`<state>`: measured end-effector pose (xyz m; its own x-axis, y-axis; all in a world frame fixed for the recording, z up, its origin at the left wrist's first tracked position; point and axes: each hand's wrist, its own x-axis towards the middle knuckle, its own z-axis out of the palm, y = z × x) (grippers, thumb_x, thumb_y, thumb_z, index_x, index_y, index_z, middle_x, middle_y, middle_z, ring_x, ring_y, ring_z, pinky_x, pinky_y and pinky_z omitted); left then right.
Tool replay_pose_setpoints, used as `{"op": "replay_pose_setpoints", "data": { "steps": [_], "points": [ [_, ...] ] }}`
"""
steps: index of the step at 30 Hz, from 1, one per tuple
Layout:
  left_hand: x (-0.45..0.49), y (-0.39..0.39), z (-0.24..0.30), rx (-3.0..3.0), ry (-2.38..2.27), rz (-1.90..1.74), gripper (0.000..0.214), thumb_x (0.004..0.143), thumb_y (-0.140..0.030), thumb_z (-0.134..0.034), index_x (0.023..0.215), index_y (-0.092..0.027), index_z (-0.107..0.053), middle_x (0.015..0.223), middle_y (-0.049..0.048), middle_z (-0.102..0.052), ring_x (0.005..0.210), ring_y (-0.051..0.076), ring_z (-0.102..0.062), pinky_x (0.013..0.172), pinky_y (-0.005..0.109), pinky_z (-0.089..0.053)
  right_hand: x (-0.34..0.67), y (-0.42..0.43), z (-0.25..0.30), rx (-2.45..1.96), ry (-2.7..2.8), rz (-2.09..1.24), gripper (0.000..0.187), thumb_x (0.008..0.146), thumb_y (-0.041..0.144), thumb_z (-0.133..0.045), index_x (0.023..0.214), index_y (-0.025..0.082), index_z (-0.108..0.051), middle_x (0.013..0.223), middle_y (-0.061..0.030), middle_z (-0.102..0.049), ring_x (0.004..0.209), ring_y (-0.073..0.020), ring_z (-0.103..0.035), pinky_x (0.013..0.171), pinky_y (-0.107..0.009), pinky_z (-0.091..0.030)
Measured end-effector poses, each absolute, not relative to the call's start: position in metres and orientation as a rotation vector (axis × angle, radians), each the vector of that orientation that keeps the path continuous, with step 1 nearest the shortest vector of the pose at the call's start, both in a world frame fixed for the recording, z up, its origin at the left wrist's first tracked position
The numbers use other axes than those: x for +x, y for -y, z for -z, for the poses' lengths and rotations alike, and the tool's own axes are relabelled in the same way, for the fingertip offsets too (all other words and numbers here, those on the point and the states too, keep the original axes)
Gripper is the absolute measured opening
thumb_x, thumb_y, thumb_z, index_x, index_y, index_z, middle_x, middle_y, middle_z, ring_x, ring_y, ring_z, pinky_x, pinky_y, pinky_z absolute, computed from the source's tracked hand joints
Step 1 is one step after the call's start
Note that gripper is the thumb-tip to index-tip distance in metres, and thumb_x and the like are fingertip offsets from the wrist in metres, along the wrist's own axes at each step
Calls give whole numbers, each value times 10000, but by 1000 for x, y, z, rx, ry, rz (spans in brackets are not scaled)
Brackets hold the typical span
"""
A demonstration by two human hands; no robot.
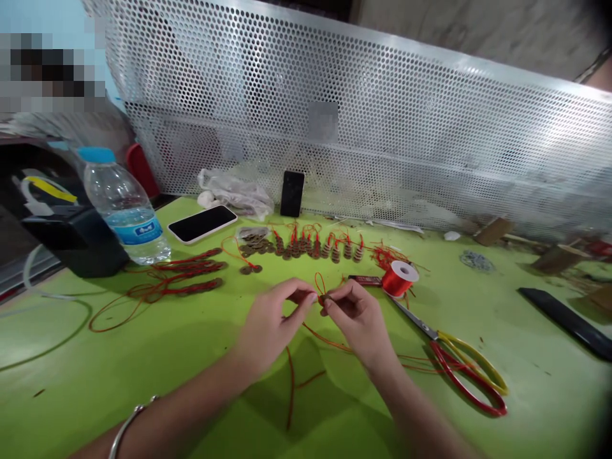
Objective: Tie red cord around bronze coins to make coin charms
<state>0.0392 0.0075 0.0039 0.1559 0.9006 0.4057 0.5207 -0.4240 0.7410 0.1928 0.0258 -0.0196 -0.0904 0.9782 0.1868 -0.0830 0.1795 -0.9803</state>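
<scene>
My left hand (270, 325) and my right hand (356, 319) meet above the green table (143, 370), both pinched on a small coin piece tied with red cord (321, 292). The cord loops up between my fingertips and trails down under my wrists. A row of strung coins (310, 247) lies just beyond my hands, with loose coins (251, 269) to its left. A spool of red cord (399, 277) sits right of my right hand.
Scissors with red and yellow handles (459, 363) lie at the right. Finished red cord pieces (186, 274), a water bottle (125, 207), two phones (201, 224) (292, 193) and a black box (52, 217) stand left and behind. A perforated metal screen (382, 127) closes the back.
</scene>
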Motion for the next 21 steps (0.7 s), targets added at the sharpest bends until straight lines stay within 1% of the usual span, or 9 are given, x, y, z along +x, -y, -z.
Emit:
{"op": "replay_pose_setpoints", "data": {
  "steps": [2, 5, 6, 10, 13, 16, 19, 21],
  "points": [
    [38, -7, -3, 2141, -1323, -1244, 131, 877, -236, -492, 841, -194, -610, 879, 41, -624, 801, 160, -612, 726, 252, -472, 193, -25, 21, -981, 1359, -1156, 138, 699, 219, -678, 693, 191, -543, 682, -4, -626, 640, -136, -617, 634, -263, -493],
    [36, -6, -1, 2333, -1278, -1281, 123, 866, -184, -495, 865, -190, -617, 1077, 80, -573, 862, 159, -604, 785, 264, -457, 194, -24, 22, -967, 1427, -1184, 116, 711, 206, -659, 698, 190, -546, 676, -5, -612, 642, -135, -596, 629, -264, -480],
    [36, -6, -1, 2370, -1259, -1269, 119, 866, -177, -496, 873, -188, -615, 1091, 81, -576, 881, 161, -602, 804, 266, -452, 194, -24, 22, -960, 1441, -1197, 112, 713, 203, -657, 698, 190, -546, 675, -4, -608, 639, -133, -589, 623, -261, -475],
    [37, -7, -2, 2401, -1209, -1248, 103, 865, -159, -501, 878, -177, -602, 911, 54, -644, 885, 167, -594, 811, 268, -451, 192, -23, 21, -919, 1387, -1248, 122, 698, 210, -680, 725, 190, -562, 680, 2, -619, 631, -124, -593, 615, -251, -477],
    [37, -8, -2, 2373, -1198, -1288, 104, 863, -156, -505, 876, -180, -604, 871, 47, -651, 846, 163, -595, 780, 271, -464, 191, -24, 19, -896, 1295, -1315, 181, 669, 248, -718, 790, 191, -595, 684, 2, -648, 614, -130, -619, 617, -262, -498],
    [35, -8, -2, 2343, -1171, -1344, 109, 860, -170, -512, 872, -196, -617, 928, 55, -644, 892, 171, -592, 828, 296, -463, 191, -26, 18, -921, 1253, -1334, 200, 646, 288, -746, 756, 185, -614, 661, -3, -656, 607, -139, -631, 619, -273, -513],
    [34, -7, -3, 2212, -1200, -1403, 119, 847, -218, -541, 939, -213, -617, 1070, 73, -595, 1029, 202, -551, 895, 327, -449, 192, -26, 17, -940, 1250, -1319, 181, 662, 300, -739, 728, 183, -617, 668, -11, -667, 618, -141, -639, 624, -275, -522],
    [33, -8, -5, 1994, -1256, -1430, 175, 848, -264, -542, 1010, -215, -587, 1088, 74, -575, 1025, 201, -552, 861, 321, -474, 193, -26, 17, -942, 1264, -1277, 155, 677, 282, -728, 729, 186, -618, 686, -16, -674, 635, -140, -643, 630, -271, -524]
  ]
}}
